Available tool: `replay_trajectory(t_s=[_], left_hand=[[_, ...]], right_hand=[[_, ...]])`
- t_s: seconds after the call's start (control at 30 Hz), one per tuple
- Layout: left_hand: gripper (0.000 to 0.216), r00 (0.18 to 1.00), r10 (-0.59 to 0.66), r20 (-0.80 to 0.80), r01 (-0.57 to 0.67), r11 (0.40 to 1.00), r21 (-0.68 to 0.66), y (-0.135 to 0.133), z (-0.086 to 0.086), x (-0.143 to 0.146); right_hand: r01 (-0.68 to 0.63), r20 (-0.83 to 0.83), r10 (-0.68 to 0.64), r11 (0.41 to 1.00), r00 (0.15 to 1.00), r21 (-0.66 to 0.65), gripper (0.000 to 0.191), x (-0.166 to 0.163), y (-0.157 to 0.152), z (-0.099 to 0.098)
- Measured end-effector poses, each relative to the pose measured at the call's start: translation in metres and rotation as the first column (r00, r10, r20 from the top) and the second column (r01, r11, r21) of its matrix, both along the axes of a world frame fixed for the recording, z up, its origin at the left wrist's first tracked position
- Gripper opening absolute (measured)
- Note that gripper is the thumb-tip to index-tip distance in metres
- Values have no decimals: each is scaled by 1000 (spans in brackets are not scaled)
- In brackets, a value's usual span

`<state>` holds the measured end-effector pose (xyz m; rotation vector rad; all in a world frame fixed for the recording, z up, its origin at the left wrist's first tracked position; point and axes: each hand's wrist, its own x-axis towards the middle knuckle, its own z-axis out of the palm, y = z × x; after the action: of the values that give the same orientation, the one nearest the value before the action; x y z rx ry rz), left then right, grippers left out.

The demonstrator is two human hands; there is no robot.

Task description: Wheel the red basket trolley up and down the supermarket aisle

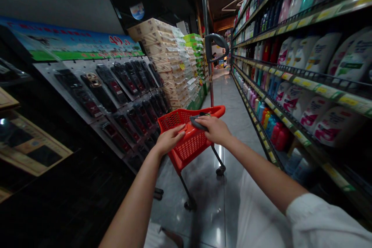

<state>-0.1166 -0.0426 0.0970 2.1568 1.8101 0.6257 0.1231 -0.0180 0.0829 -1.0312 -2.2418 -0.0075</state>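
Note:
A red plastic shopping cart (190, 145) on small wheels stands in the aisle in front of me. My left hand (169, 139) rests on its near rim, fingers curled over the edge. On the cart's dark grey handle (196, 123) lies my right hand (215, 129), fingers closed round it. A tall pole with a curved grey grip (216, 42) rises from the far side of the cart.
Shelves of shampoo bottles and refill pouches (305, 85) run along the right. A pegboard with dark packaged items (116, 93) leans at the left, with stacked tissue packs (168, 58) behind it. The glossy tiled floor (232, 108) runs ahead down the aisle.

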Motion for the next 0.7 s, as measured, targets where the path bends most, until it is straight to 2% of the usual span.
replay_trajectory(t_s=[0.1, 0.17, 0.27, 0.37, 0.47, 0.6, 0.7], left_hand=[[55, 994, -2, -113, 0, 1000, -19, -6, 4, 4], [54, 991, 12, -137, -14, 1000, -15, -8, 6, 7], [53, 989, 24, -144, -26, 1000, -11, -8, 6, 9], [52, 989, 15, -148, -18, 1000, -19, -8, 5, 10], [53, 989, -6, -146, 4, 1000, -14, -6, 3, 10], [55, 989, -3, -148, 3, 1000, 0, -4, 2, 13], [56, 989, 0, -145, 3, 1000, 19, -5, 4, 15]], right_hand=[[149, 25, -151, 987, 988, 64, 56, 24, 22, 15], [109, 66, -115, 990, 991, 91, 57, 33, 36, 17], [-31, 123, 30, 1000, 992, 2, 62, 34, 54, 8], [-66, 43, 70, 995, 997, -79, 61, 31, 70, -5], [-41, -58, 36, 995, 998, -87, 52, 28, 82, -11], [45, -100, -53, 996, 994, -81, 47, 23, 85, -8], [60, -65, -60, 998, 996, -14, 39, 12, 70, -6]])
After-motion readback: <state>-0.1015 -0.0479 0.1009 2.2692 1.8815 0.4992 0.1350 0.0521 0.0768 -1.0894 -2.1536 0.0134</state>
